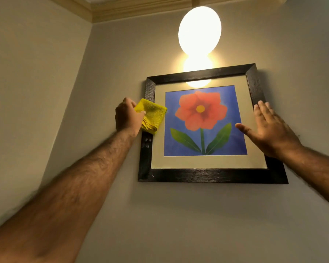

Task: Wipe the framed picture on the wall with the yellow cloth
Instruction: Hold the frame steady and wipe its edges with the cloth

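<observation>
A framed picture with a black frame hangs on the wall; it shows a red flower on blue inside a cream mat. My left hand grips a folded yellow cloth and presses it against the picture's left side, over the frame's left edge and the mat. My right hand lies flat with fingers spread on the right side of the picture, covering part of the right frame edge. It holds nothing.
A bright oval lamp hangs just above the picture, and its glare reflects in the glass at the top. A wall corner runs down at the left. Cornice moulding lines the ceiling.
</observation>
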`<state>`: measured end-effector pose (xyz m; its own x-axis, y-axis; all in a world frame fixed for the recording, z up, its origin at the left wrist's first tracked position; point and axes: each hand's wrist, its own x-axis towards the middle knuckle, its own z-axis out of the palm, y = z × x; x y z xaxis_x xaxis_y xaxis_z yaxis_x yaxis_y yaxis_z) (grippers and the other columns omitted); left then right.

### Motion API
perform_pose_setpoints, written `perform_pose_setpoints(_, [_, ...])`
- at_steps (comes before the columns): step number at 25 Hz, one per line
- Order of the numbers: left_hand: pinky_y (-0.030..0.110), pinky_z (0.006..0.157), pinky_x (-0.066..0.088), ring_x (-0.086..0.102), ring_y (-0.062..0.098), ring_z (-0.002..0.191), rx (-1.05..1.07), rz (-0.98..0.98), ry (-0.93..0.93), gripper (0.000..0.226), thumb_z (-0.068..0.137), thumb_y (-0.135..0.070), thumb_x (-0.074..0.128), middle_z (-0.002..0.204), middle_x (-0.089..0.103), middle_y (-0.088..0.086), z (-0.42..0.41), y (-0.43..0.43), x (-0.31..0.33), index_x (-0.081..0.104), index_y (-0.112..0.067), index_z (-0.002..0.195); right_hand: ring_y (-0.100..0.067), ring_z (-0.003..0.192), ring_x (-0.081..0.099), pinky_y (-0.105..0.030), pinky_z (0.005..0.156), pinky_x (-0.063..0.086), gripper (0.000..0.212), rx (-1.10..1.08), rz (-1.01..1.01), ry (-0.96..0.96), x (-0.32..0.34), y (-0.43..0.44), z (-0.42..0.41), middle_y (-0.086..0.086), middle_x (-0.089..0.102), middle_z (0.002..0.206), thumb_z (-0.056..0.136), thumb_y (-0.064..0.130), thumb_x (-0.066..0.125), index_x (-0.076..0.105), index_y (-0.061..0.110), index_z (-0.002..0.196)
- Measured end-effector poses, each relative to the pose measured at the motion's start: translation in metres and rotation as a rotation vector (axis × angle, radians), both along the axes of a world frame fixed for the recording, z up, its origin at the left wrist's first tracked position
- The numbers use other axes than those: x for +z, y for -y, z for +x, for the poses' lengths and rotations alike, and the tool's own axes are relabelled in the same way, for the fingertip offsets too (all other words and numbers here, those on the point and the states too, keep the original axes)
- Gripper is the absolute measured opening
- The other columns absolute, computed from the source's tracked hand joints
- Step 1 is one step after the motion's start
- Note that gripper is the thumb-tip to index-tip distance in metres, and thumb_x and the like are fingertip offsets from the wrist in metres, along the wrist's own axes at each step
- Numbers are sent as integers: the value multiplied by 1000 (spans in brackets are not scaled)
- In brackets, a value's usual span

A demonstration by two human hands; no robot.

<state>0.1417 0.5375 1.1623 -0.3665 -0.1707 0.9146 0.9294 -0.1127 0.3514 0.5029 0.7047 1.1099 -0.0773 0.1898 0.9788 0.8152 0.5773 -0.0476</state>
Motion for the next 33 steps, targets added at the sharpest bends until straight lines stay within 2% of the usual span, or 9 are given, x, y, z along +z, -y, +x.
perform_pose_setpoints(3, [46,89,50,57,34,113,417,-73,-372,20,89,-16,66,120,63,13,4,-7,-10,63,-14,108,-17,159,-5,-38,128,5,115,18,35,-32,-9,-16,-14,-5,-6,172,81,90,12,3,10,162])
perform_pose_setpoints(5, [48,96,49,58,36,116,473,-208,-573,23,98,-10,50,123,64,16,3,-17,-16,66,-9,115,-18,159,-6,-39,128,5,113,-3,71,-49,-18,-26,-21,-6,-7,172,84,89,11,2,9,162])
perform_pose_setpoints(8, [44,115,41,51,38,135,336,-230,-587,40,103,-12,44,144,54,23,-6,-32,-35,54,2,140,-22,160,0,-42,128,9,112,-49,142,-67,-26,-36,-25,-10,-2,172,85,87,12,6,5,162])
perform_pose_setpoints(13, [40,129,13,6,23,159,141,-356,-541,79,102,-56,29,171,9,11,-17,-45,-62,14,-5,160,-27,159,7,-44,128,12,112,-61,218,-80,-26,-46,-26,-14,5,171,86,85,13,11,2,161])
perform_pose_setpoints(16, [41,129,14,7,23,159,118,-307,-517,87,97,-65,16,171,10,12,-15,-46,-97,15,-3,159,-26,159,7,-43,128,10,110,-53,228,-89,-24,-51,-25,-14,5,171,87,85,15,11,3,161])
perform_pose_setpoints(23, [43,127,20,7,21,159,188,-336,-475,87,98,-69,22,171,9,7,-15,-50,-248,13,-9,161,-28,159,8,-43,127,10,111,-33,234,-107,-24,-49,-25,-15,6,171,86,86,15,11,3,161])
perform_pose_setpoints(27, [40,127,19,10,24,158,222,-341,-485,95,95,-74,15,170,12,11,-10,-46,-211,18,-5,159,-27,159,6,-42,127,9,113,-41,224,-93,-25,-47,-25,-14,4,171,85,87,13,9,3,161])
perform_pose_setpoints(30, [37,129,12,8,25,159,228,-352,-435,106,86,-79,5,170,9,14,-3,-45,-130,16,-3,159,-27,159,6,-42,127,9,113,-48,228,-93,-25,-46,-26,-14,5,171,85,87,13,10,2,161])
perform_pose_setpoints(33, [36,129,3,-1,22,159,220,-398,-341,107,85,-81,10,171,0,11,0,-47,-41,4,-5,160,-28,159,8,-42,126,9,113,-52,242,-98,-25,-46,-25,-15,6,171,85,86,14,11,1,161])
